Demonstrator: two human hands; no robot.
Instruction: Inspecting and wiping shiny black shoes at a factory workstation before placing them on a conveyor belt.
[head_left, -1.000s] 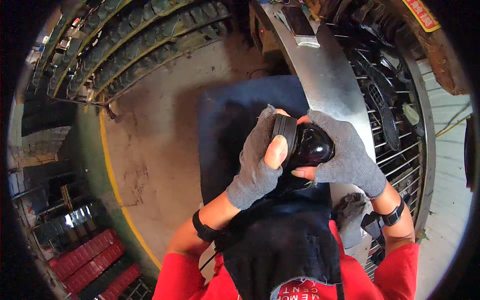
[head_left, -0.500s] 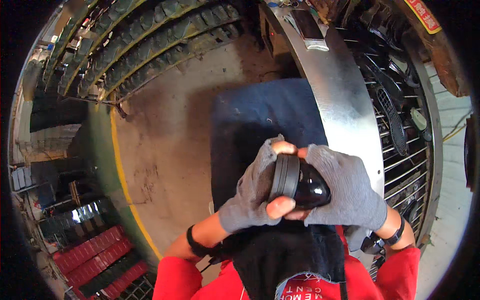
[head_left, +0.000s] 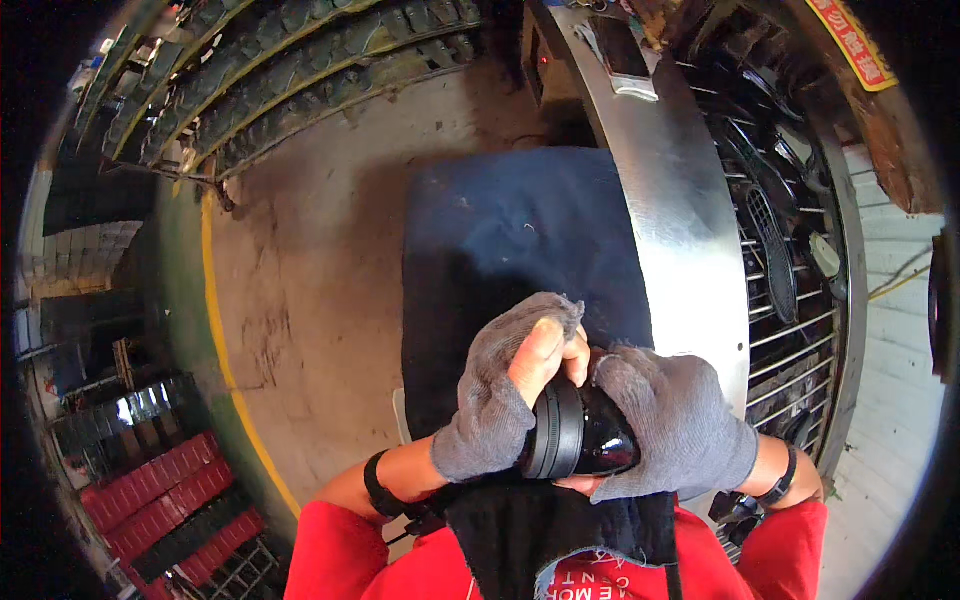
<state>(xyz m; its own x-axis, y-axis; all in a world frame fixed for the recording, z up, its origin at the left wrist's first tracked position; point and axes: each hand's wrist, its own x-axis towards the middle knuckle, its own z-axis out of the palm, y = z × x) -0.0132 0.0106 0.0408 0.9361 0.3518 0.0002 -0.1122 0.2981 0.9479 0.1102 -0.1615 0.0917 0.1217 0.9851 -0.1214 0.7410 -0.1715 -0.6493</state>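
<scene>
A glossy black shoe (head_left: 608,440) is held low in front of my apron, its thick ridged dark sole (head_left: 556,432) turned to the left. My right hand (head_left: 675,415), in a grey fingerless glove, wraps round the upper from the right. My left hand (head_left: 505,390), gloved the same way, is closed at the sole's far edge. Its bare thumb and fingertips are drawn together there, and the palm side lies against the sole. Both hands hide much of the shoe.
A dark blue cloth-like surface (head_left: 525,215) lies beyond my hands. Along the right runs a metal ledge (head_left: 680,200) beside a roller rack (head_left: 800,350) carrying shoe soles (head_left: 768,255). Shelves of dark shoes (head_left: 300,70) stand far left, with red slatted racks (head_left: 165,490) nearer.
The shoe and both hands have come closer to my body. My left thumb has gone from the sole's near side to its far edge, beside the fingers.
</scene>
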